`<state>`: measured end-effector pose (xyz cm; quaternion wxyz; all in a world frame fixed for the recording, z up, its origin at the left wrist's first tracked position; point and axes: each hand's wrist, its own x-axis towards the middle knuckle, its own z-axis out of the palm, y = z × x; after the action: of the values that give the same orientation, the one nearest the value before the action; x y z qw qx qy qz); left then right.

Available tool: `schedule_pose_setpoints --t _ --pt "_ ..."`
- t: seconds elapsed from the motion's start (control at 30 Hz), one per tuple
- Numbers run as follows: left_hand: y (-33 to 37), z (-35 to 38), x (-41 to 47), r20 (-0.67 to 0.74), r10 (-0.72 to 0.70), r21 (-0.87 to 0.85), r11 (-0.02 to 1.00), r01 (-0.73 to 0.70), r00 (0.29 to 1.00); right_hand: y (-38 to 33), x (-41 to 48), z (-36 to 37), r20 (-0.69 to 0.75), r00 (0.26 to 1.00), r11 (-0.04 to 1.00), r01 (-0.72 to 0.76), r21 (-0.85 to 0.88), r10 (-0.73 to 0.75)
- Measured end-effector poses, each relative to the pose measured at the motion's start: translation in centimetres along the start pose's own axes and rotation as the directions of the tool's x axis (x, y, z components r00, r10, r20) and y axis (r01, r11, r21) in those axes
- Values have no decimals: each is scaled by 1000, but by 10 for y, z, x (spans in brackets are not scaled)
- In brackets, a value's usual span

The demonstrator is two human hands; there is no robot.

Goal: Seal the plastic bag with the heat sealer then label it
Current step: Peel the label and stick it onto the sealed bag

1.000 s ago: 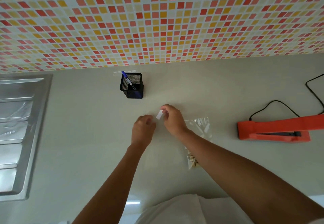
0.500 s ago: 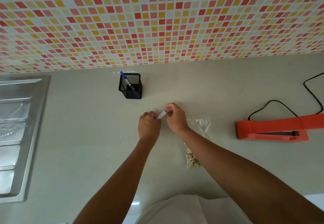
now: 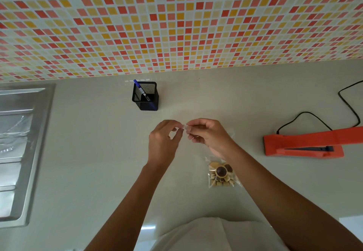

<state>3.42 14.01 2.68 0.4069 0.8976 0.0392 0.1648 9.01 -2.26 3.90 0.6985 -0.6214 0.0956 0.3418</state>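
A clear plastic bag (image 3: pixel 223 174) with brown and cream snacks lies flat on the counter, its upper part hidden under my right wrist. Above it, my left hand (image 3: pixel 164 142) and my right hand (image 3: pixel 209 135) meet fingertip to fingertip and both pinch a small white label (image 3: pixel 185 126) held in the air. The orange heat sealer (image 3: pixel 306 142) sits to the right with its arm raised; no hand touches it.
A black mesh pen holder (image 3: pixel 145 96) with a blue pen (image 3: pixel 139 88) stands behind the hands near the tiled wall. The sealer's black cord (image 3: pixel 351 111) loops at the far right. A steel sink drainboard (image 3: pixel 21 148) fills the left edge.
My left hand came up to meet the right and took hold of the label, which both hands now pinch. The hands lifted slightly, and the bag's contents show more.
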Motion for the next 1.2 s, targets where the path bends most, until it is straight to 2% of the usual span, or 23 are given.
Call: schedule_pose_setpoints --t 0.03,0.1,0.17,0.23,0.3,0.4,0.83,1.0,1.1,1.2 --pt "5 -3 0 15 -38 -52 998 38 999 -2 -5 -2 -1 1000 1000 19 3 -19" --pt "12 -5 -1 101 -221 -206 949 238 970 -4 -12 -5 -7 999 999 52 -12 -52" --pt "15 -8 1 262 -413 -406 773 488 872 -5 -15 -7 -16 997 997 70 -14 -71" --pt "15 -11 2 389 -471 -535 584 611 792 -6 -17 -8 -21 997 998 69 -11 -69" --pt "16 -13 2 448 -456 -563 525 639 769 -5 -16 -6 -19 998 998 58 -26 -59" --pt "18 -14 2 478 -424 -587 497 639 769 -4 -16 -3 -9 999 998 49 -42 -50" --pt "15 -9 5 480 -402 -600 499 626 780 -4 -17 0 -17 999 997 -27 71 28" --pt "17 -10 5 495 -396 -626 455 633 774 -5 -19 0 -19 999 994 -41 97 43" --pt "19 -11 5 480 -411 -621 465 631 775 -6 -20 0 -26 999 996 -26 89 28" --pt "22 -11 5 444 -407 -605 520 603 798 -6 -22 0 -29 1000 999 11 50 -9"
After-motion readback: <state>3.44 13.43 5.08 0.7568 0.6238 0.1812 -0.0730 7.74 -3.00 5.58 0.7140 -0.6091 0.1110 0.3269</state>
